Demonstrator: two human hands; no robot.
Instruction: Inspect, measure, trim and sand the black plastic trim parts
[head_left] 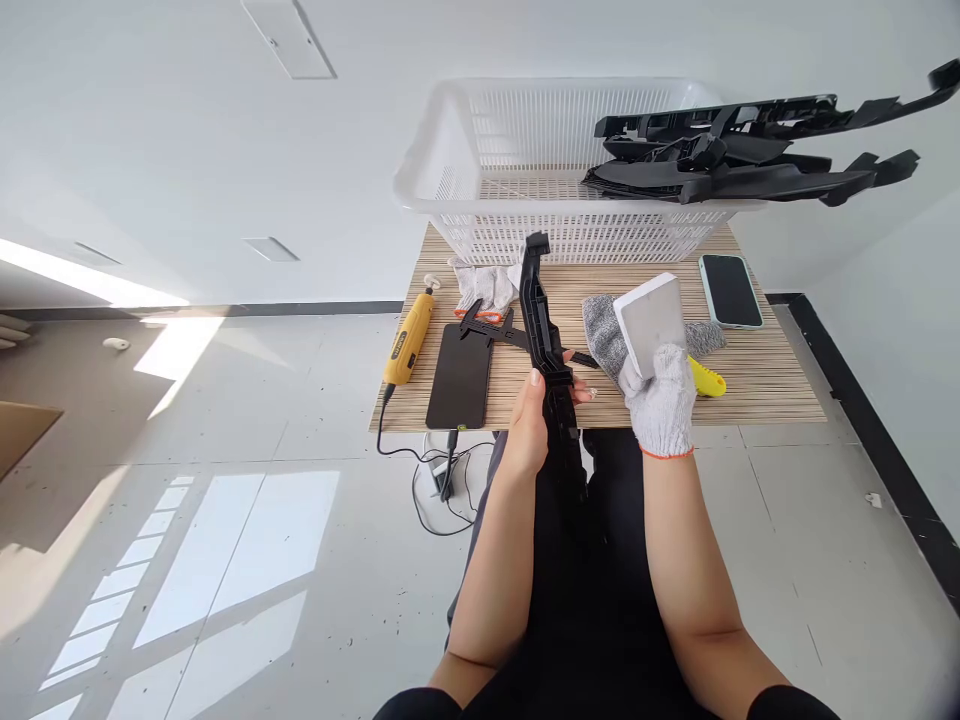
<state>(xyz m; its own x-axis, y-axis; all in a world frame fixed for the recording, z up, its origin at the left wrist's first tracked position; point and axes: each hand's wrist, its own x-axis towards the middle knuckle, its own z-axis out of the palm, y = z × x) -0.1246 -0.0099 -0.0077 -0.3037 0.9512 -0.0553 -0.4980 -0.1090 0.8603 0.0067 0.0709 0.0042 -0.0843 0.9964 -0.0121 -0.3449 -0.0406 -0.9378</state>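
My bare left hand (531,420) is closed around a long black plastic trim part (546,345), which stands nearly upright in the view over the table's front edge. A white knitted glove with an orange cuff covers my right hand (661,400). Its fingers grip a flat white rectangular block (651,320), held up to the right of the trim part and apart from it. Behind the block lies a grey knitted cloth or glove (600,325). A yellow handle (707,378) sticks out beside my right hand; its other end is hidden. Black calipers (510,333) lie behind the trim part.
A white plastic basket (457,205) at the back holds several black trim parts (720,180) jutting out rightward. On the table (780,380) are a yellow rotary tool (410,338), a black tablet-like device (459,380), a white glove (487,287) and a phone (731,290). Cables (439,480) hang at the front.
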